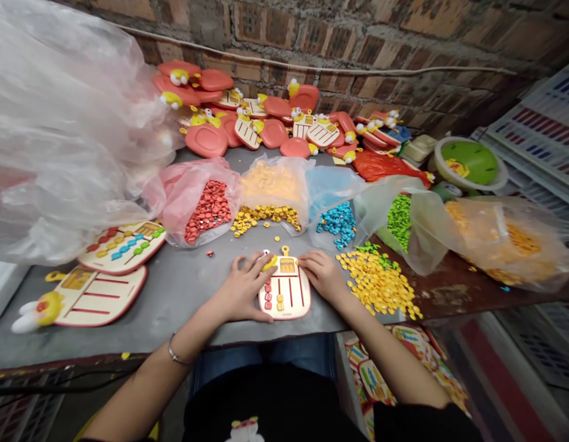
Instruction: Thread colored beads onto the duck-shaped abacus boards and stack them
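Cream toy board (284,294) with red slots, red beads (209,212), yellow beads (379,282), blue beads (337,222).

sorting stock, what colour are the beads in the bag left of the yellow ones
Red beads, clearest in the head view.

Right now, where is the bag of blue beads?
In the head view the blue beads lie right of centre on the table, between the yellow beads and the green beads, beyond the right hand.

My arms are bare to the elbows, with no sleeves showing. A thin silver bangle (175,355) circles my left wrist. I wear blue jeans (266,356) and a black top (275,405).
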{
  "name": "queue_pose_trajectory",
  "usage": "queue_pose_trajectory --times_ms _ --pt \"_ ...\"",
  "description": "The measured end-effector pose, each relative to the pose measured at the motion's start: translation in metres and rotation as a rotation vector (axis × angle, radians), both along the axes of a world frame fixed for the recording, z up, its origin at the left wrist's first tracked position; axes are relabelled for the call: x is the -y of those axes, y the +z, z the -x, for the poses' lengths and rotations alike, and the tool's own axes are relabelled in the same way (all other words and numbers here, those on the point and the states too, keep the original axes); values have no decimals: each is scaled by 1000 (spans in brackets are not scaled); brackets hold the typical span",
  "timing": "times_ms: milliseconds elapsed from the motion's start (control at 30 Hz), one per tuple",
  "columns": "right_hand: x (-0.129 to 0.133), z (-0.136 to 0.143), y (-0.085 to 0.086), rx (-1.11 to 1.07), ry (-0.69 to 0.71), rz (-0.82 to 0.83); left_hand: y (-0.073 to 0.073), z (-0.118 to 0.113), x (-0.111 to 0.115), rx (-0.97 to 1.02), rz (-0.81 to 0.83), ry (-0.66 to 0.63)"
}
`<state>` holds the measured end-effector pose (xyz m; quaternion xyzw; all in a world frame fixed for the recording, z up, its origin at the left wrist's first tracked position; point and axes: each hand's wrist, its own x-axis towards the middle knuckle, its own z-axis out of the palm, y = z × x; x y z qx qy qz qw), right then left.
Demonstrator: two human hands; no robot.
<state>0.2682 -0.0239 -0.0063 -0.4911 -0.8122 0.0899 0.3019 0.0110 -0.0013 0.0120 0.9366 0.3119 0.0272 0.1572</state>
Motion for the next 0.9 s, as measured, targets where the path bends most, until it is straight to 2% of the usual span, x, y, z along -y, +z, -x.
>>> queue_pose_trajectory --times_ms 167,267,333,433,533,600,667,733,767,900 --pt "8 -5 6 95 80 19 0 0 0 -8 7 6" --pt "14 -7 10 -5 139 103 0 -1 0 -2 14 5" --pt "13 -3 8 -107 132 165 0 -1 0 9 20 1" --pt "8 12 1 -225 108 201 -1 -2 0 19 25 4" --pt "3 29 -3 -289 143 202 -2 -2 0 17 27 7" --pt "2 32 2 -322 214 280 -2 -2 -1 15 22 8" --pt "0 30 11 -340 317 428 -1 -2 0 12 17 12" --pt "-9 24 21 -329 366 523 0 -2 0 3 19 17" --pt "-17 23 25 -312 344 507 0 -3 0 -1 21 18" --pt "-76 35 25 -150 152 213 1 -3 0 1 24 16"
